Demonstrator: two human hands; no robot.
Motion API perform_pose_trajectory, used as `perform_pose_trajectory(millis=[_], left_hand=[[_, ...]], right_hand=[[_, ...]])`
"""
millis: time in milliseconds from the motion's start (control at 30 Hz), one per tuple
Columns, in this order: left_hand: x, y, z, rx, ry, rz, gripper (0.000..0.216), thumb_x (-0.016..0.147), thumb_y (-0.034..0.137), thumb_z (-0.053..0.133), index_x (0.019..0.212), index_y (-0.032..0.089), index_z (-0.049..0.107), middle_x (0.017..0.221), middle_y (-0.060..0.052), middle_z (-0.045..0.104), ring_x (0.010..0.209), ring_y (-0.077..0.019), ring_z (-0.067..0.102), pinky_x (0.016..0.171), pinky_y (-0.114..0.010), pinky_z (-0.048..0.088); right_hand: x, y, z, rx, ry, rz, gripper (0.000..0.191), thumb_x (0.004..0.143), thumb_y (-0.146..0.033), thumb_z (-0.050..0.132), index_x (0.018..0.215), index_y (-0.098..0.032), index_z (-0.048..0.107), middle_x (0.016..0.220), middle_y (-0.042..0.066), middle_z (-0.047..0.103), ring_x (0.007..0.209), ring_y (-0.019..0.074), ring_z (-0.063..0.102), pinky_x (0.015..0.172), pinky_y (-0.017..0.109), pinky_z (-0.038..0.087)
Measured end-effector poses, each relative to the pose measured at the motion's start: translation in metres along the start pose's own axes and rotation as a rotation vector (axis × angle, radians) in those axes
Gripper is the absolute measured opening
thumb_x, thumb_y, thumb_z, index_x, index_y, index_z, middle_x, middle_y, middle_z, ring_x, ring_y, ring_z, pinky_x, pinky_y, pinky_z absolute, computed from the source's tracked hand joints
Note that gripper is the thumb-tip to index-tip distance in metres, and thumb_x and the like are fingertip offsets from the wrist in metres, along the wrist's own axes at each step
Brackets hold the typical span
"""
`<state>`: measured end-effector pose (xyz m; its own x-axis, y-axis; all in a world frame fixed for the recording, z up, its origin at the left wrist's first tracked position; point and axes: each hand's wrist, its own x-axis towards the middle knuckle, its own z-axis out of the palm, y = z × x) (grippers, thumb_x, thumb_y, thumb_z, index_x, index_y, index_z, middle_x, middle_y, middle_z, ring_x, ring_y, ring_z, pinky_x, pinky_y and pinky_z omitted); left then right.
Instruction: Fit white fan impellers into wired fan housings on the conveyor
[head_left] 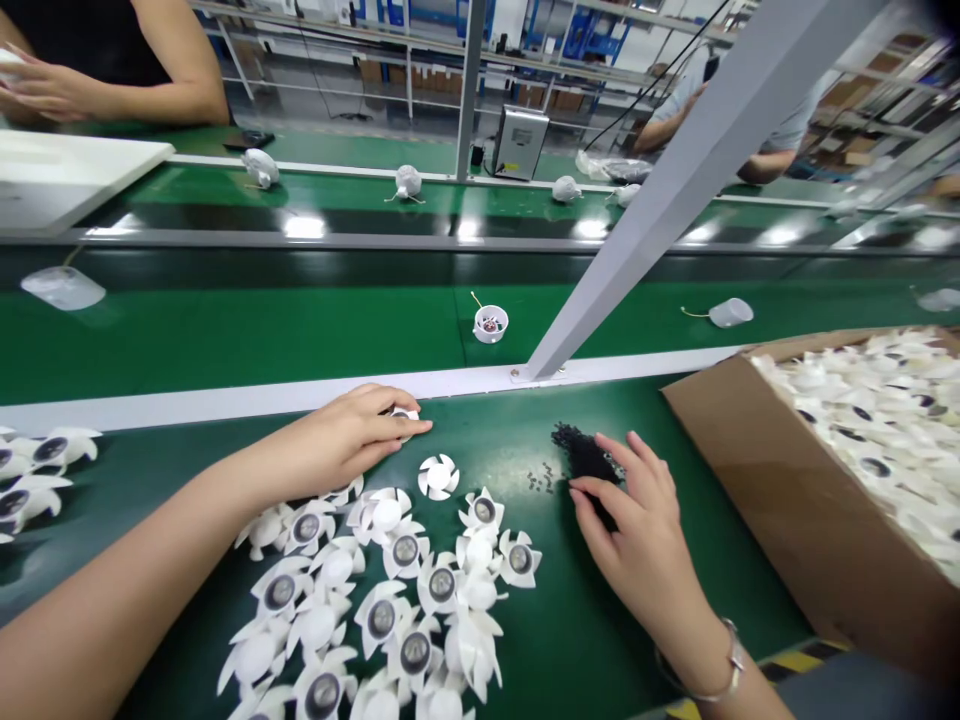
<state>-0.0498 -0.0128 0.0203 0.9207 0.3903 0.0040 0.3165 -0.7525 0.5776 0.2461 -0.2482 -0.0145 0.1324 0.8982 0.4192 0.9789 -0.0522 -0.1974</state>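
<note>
A factory, with long green conveyor belts (300,340)

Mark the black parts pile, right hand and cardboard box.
Black parts pile (585,456), head view: middle of heap.
Right hand (645,530), head view: back of hand.
Cardboard box (795,500), head view: brown side wall.

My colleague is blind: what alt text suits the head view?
A left hand touches a white fan wheel on a green workbench; the right hand is at a heap of small black parts. More fan wheels lie nearby.

White fan impellers (382,615) lie loosely heaped, many with hub cavities facing up; tiny black parts (587,458) sit piled beyond, rightward, some strewn.
</note>
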Motion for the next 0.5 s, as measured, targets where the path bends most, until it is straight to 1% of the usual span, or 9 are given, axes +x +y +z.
perform_pose_trajectory(millis=[67,133,200,267,367,433,500], left_hand=[[0.001,-0.005,0.001,-0.052,0.039,-0.010,0.041,0.097,0.035,0.052,0.137,0.038,0.058,0.138,-0.004,0.056,0.126,-0.0253,0.052,0.108,-0.039,0.045],[0.002,-0.008,0.000,-0.091,0.067,-0.038,0.048,0.094,0.037,0.058,0.142,0.037,0.053,0.139,-0.004,0.055,0.126,-0.0249,0.053,0.108,-0.039,0.044],[0.003,-0.010,-0.002,-0.114,0.090,-0.067,0.055,0.090,0.039,0.063,0.143,0.036,0.051,0.140,-0.005,0.055,0.126,-0.0254,0.054,0.108,-0.040,0.044],[0.003,-0.011,-0.003,-0.150,0.102,-0.082,0.055,0.086,0.040,0.067,0.139,0.033,0.055,0.137,-0.006,0.058,0.123,-0.0262,0.056,0.106,-0.041,0.046],[0.004,-0.013,-0.002,-0.229,0.120,-0.094,0.046,0.083,0.040,0.071,0.127,0.027,0.066,0.128,-0.007,0.065,0.115,-0.0252,0.061,0.100,-0.038,0.050],[0.004,-0.014,-0.001,-0.263,0.136,-0.097,0.042,0.082,0.039,0.072,0.121,0.025,0.069,0.123,-0.006,0.068,0.111,-0.0240,0.063,0.097,-0.036,0.052],[0.004,-0.015,0.001,-0.277,0.144,-0.086,0.042,0.081,0.039,0.074,0.120,0.025,0.069,0.121,-0.006,0.070,0.110,-0.0231,0.064,0.096,-0.034,0.052]], right_hand=[[0.001,0.001,-0.001,-0.008,-0.017,-0.017,0.015,0.093,-0.025,0.056,0.093,-0.023,0.070,0.142,0.010,0.051,0.143,0.0390,0.033,0.109,0.070,0.032],[0.002,0.001,-0.002,-0.020,-0.031,-0.038,0.015,0.093,-0.026,0.056,0.093,-0.023,0.071,0.143,0.010,0.050,0.144,0.0395,0.033,0.108,0.071,0.032],[0.003,0.001,-0.003,-0.043,-0.045,-0.072,0.016,0.094,-0.025,0.056,0.092,-0.024,0.072,0.143,0.009,0.051,0.143,0.0395,0.033,0.108,0.071,0.031],[0.003,0.002,-0.003,-0.072,-0.050,-0.131,0.016,0.094,-0.024,0.057,0.091,-0.025,0.072,0.140,0.009,0.054,0.143,0.0392,0.034,0.108,0.071,0.032],[0.005,0.002,-0.002,-0.127,-0.042,-0.226,0.014,0.093,-0.019,0.057,0.091,-0.022,0.071,0.132,0.010,0.059,0.141,0.0377,0.037,0.110,0.065,0.034],[0.009,0.001,-0.001,-0.152,-0.053,-0.250,0.013,0.092,-0.017,0.056,0.091,-0.020,0.069,0.129,0.011,0.061,0.140,0.0368,0.040,0.113,0.062,0.033],[0.018,-0.002,0.000,-0.108,-0.074,-0.245,0.013,0.093,-0.017,0.054,0.090,-0.019,0.067,0.127,0.012,0.060,0.140,0.0367,0.040,0.113,0.062,0.033]])
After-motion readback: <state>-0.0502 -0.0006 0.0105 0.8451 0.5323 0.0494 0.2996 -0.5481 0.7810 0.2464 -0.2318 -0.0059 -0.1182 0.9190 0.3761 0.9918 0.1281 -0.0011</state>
